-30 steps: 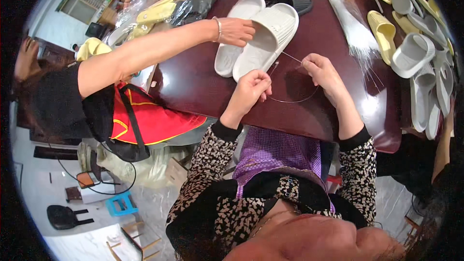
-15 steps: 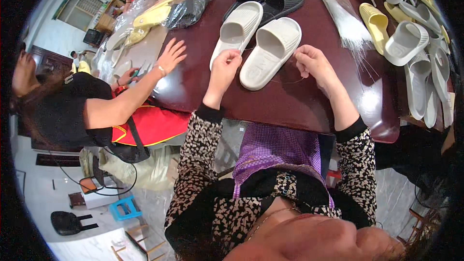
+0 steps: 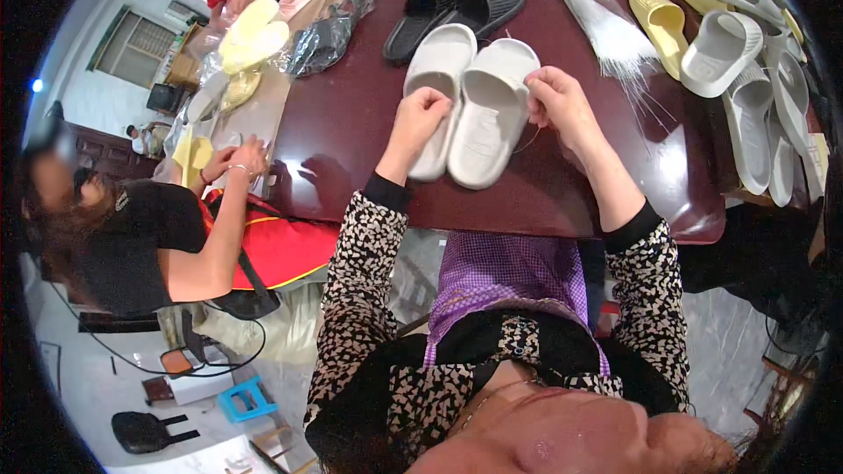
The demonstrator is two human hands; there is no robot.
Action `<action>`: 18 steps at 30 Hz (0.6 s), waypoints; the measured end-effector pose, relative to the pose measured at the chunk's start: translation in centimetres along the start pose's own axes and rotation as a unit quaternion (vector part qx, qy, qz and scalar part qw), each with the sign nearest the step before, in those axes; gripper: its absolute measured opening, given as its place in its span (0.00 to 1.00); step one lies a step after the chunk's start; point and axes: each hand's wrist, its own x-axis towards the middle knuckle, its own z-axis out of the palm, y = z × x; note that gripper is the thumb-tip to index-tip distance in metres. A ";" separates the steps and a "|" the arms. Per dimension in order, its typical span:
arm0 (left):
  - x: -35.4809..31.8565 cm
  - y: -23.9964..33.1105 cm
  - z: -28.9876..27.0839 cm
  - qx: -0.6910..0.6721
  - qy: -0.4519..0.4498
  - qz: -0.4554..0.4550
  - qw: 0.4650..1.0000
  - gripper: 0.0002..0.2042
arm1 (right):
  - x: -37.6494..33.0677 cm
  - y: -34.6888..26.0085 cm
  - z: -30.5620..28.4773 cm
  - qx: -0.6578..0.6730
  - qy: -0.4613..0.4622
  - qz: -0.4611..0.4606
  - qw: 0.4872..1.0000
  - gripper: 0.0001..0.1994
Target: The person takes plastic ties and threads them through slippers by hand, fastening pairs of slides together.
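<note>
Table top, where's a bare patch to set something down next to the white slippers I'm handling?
Bare dark table lies left of the white slippers, between your left hand and the plastic bags. A narrower strip runs along the near edge below your right hand. The right side is crowded with grey slippers and yellow slippers.

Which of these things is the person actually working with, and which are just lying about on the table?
In use:
- white slippers, a pair side by side
- left hand on the left slipper
- right hand at the right slipper's edge
- thin wire by the right hand

Lying about:
- black slippers
- yellow slipper
- grey slippers
- bundle of clear ties
</note>
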 end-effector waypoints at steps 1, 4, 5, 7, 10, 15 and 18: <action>-0.6 0.5 0.9 -0.045 -0.023 -0.015 0.999 0.05 | 0.0 0.0 -0.2 0.002 0.004 0.002 1.000 0.06; -2.3 1.7 3.0 -0.086 -0.071 -0.066 0.992 0.05 | 0.3 -0.3 -0.9 0.009 0.041 -0.034 0.999 0.06; -2.6 1.8 3.2 -0.106 -0.091 -0.088 0.986 0.06 | 0.6 -0.2 -1.3 0.009 0.043 -0.035 0.998 0.06; -2.8 1.7 3.3 -0.119 -0.087 -0.088 0.985 0.06 | 1.0 -0.2 -2.2 0.032 0.044 -0.046 0.997 0.05; -3.2 1.5 3.4 -0.144 -0.076 -0.091 0.982 0.06 | 0.9 0.3 -2.6 0.033 0.044 -0.053 0.997 0.06; -4.4 2.1 3.3 -0.205 -0.074 -0.181 0.959 0.06 | 0.8 0.1 -2.5 0.005 0.008 -0.044 0.999 0.06; -4.9 2.2 3.2 -0.255 -0.082 -0.213 0.940 0.06 | 0.0 -1.0 -2.2 -0.029 -0.037 -0.024 0.999 0.06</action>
